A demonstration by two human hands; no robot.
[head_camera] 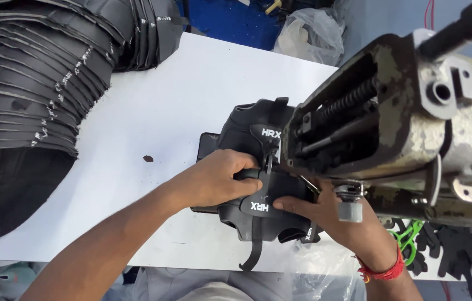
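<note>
Far left: stacked black cut pieces point(30, 83) heaped on the white table point(180, 95). Mid-frame: left hand point(219, 178) curled down over the black padded piece point(247, 131), fingers pressing its near edge flat beside the black strap point(258, 223). Right: right hand point(336, 217) pinching the same piece under the worn sewing machine head point(403, 111), fingertips touching the strap.

Sewing machine head point(414, 111): cast metal, cream paint chipped and worn, with dull, grimy patches. Its spring point(353, 100) and rods: dark, oily steel. Shoe upper point(247, 128): black synthetic sheet, smooth, slight sheen. Stacked black pieces point(30, 83): matt, with rough pale cut edges. Bench point(163, 100): smooth matt white board. Bag point(308, 33): glossy, crinkled clear plastic.
</note>
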